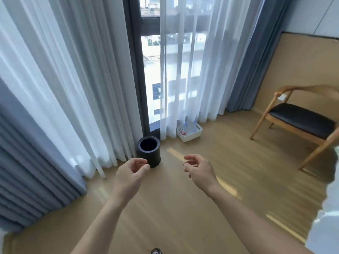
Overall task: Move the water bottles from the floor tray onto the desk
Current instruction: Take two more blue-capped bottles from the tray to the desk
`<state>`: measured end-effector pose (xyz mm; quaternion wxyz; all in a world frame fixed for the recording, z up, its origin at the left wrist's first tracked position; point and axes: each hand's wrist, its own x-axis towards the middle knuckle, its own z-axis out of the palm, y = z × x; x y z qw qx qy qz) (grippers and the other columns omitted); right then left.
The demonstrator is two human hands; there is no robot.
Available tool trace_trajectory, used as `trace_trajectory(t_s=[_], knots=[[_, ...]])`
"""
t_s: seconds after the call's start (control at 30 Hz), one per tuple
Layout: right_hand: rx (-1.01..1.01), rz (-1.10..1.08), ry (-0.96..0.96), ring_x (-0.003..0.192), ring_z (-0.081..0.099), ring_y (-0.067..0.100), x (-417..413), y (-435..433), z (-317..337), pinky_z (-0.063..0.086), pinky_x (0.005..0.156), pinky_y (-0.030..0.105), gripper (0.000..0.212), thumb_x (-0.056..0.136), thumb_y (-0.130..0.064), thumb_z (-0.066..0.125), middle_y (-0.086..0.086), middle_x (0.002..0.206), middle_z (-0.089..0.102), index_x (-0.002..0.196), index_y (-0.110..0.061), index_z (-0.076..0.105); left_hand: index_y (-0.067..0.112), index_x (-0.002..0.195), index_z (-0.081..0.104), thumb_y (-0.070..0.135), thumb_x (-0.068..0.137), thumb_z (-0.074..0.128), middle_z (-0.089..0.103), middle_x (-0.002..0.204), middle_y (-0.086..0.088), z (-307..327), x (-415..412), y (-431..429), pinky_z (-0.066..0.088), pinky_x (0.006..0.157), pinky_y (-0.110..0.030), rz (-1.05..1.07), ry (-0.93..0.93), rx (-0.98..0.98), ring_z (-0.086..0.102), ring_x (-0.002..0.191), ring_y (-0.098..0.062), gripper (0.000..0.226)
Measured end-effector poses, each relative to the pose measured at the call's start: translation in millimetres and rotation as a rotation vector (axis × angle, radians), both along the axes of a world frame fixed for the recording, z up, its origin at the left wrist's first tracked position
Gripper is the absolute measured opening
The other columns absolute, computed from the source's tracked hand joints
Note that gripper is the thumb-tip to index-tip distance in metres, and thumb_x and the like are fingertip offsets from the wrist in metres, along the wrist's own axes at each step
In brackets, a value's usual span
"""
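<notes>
Our left hand and right hand hang loosely curled and empty, while the bottles sit in the tray at the floor's far edge beside the curtain, which we could snag reaching in.

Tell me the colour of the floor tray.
The tray is white, clearest in the head view.

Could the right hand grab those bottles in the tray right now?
Probably not yet: the right hand is empty and far short of the bottles in the tray. Only open floor lies between, so stepping closer and bending should do.
</notes>
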<state>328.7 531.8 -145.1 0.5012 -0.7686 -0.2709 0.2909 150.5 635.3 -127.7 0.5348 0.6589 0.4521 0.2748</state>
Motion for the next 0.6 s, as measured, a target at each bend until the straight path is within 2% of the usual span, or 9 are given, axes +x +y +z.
trace_trajectory(t_s=[0.13, 0.27, 0.43, 0.6], knots=[[0.004, -0.097, -0.016, 0.077, 0.063, 0.016, 63.9, 58.4, 20.6, 0.055, 0.075, 0.038, 0.018, 0.081, -0.014, 0.061, -0.003, 0.081, 0.065, 0.084, -0.032, 0.060, 0.024, 0.082, 0.068, 0.019, 0.079, 0.067, 0.073, 0.084, -0.007, 15.9, 82.3, 86.0, 0.054, 0.087, -0.046, -0.052, -0.054, -0.046, 0.068, 0.084, -0.024, 0.006], [0.027, -0.254, 0.005, 0.073, 0.062, 0.015, 130.9, 92.7, 26.6, 0.053, 0.074, 0.037, 0.018, 0.083, -0.009, 0.059, 0.001, 0.081, 0.064, 0.087, -0.026, 0.060, 0.013, 0.092, 0.068, 0.013, 0.084, 0.064, 0.073, 0.083, -0.007, 22.5, 164.9, 138.2, 0.055, 0.086, -0.039, -0.208, -0.059, -0.038, 0.066, 0.078, -0.016, 0.009], [0.016, -0.345, 0.065, 0.072, 0.061, 0.018, 205.3, 134.3, 2.0, 0.053, 0.074, 0.039, 0.017, 0.083, -0.007, 0.058, 0.001, 0.078, 0.063, 0.091, -0.021, 0.061, 0.020, 0.087, 0.066, 0.015, 0.084, 0.064, 0.074, 0.082, -0.007, 9.8, 253.2, 188.0, 0.053, 0.081, -0.039, -0.340, 0.016, -0.026, 0.068, 0.079, -0.020, 0.006], [0.023, -0.341, 0.102, 0.072, 0.061, 0.018, 306.0, 196.0, -15.6, 0.053, 0.072, 0.038, 0.016, 0.083, -0.006, 0.059, 0.002, 0.079, 0.064, 0.090, -0.020, 0.063, 0.021, 0.086, 0.068, 0.018, 0.083, 0.066, 0.073, 0.079, -0.002, 1.6, 342.9, 247.1, 0.052, 0.078, -0.033, -0.359, 0.073, 0.029, 0.066, 0.076, -0.017, 0.005]])
